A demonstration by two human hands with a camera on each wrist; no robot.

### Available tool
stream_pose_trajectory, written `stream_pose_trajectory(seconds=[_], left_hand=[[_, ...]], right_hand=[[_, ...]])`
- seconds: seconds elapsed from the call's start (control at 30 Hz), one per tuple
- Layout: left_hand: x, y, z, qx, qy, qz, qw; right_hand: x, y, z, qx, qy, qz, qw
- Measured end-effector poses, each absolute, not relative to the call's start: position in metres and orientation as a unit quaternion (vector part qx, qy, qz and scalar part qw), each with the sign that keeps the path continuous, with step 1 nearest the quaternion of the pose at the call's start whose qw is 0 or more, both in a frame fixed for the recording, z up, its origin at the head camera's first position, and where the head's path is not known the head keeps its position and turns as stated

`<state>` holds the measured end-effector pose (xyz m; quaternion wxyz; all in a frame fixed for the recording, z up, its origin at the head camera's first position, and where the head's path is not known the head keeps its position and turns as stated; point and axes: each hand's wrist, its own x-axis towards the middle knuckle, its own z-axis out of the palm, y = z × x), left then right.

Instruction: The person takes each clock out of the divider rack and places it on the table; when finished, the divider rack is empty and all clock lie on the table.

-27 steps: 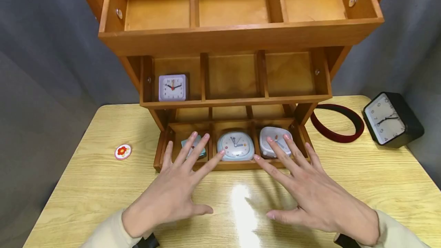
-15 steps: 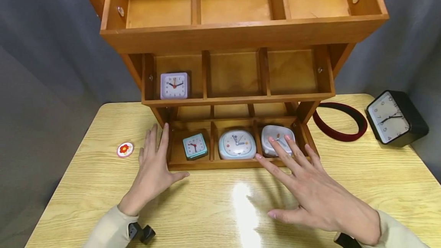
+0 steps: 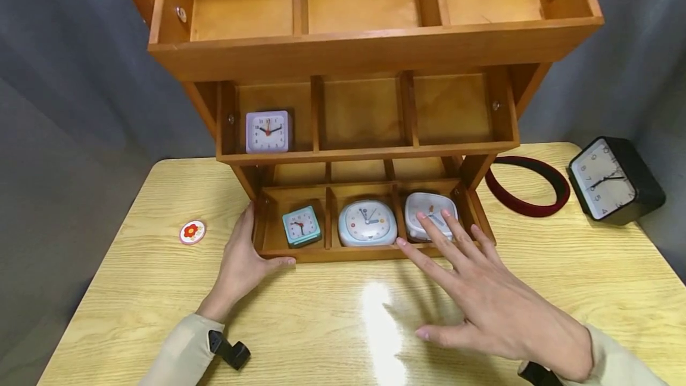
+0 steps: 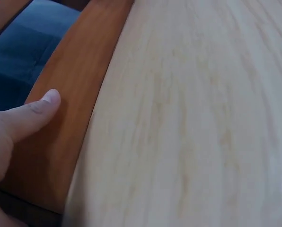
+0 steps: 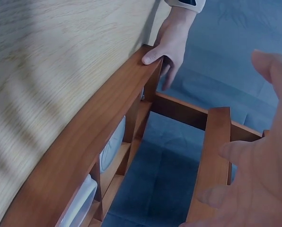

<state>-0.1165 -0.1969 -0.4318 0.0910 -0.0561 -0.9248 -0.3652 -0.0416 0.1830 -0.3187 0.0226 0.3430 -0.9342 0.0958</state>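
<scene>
In the head view, a tiered wooden storage box [image 3: 343, 253] stands with its trays spread out. My left hand [image 3: 239, 262] grips the bottom tray's front left corner, thumb on the front board and fingers along the side. The left wrist view shows that thumb [image 4: 41, 108] against the wood. My right hand [image 3: 477, 296], fingers spread, hovers at the tray's right front and overlaps a white clock [image 3: 415, 207]. Beside that clock sit a pale blue oval clock [image 3: 367, 223] and a small teal clock [image 3: 302, 225], each in its own compartment.
A lilac clock [image 3: 268, 131] sits in the middle tier's left compartment. On the table [image 3: 321, 326], a flower badge [image 3: 192, 232] lies to the left. At right are a dark red band [image 3: 536, 211] and a black clock [image 3: 616, 183], near grey cloth [image 3: 80, 76].
My left hand has moved left from over the teal clock and come to the bottom tray's left corner, which it now grips. My right hand has stayed in place.
</scene>
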Motion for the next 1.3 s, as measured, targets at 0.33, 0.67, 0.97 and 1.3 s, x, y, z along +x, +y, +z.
stream_pose_trajectory(seconds=[0.33,0.67,0.97,1.3], left_hand=[[-0.111,-0.209,-0.441,-0.011,-0.918,-0.393,0.056],[-0.11,-0.208,-0.442,-0.016,-0.915,-0.399,0.059],[-0.114,-0.202,-0.44,-0.016,-0.916,-0.399,0.049],[-0.117,-0.2,-0.439,-0.018,-0.912,-0.407,0.046]], right_hand=[[-0.046,0.174,-0.321,0.364,-0.926,0.101,0.022],[-0.059,0.164,-0.323,0.387,-0.916,0.101,0.02],[-0.091,0.128,-0.321,0.403,-0.909,0.103,-0.027],[-0.151,0.068,-0.33,0.406,-0.894,0.117,-0.151]])
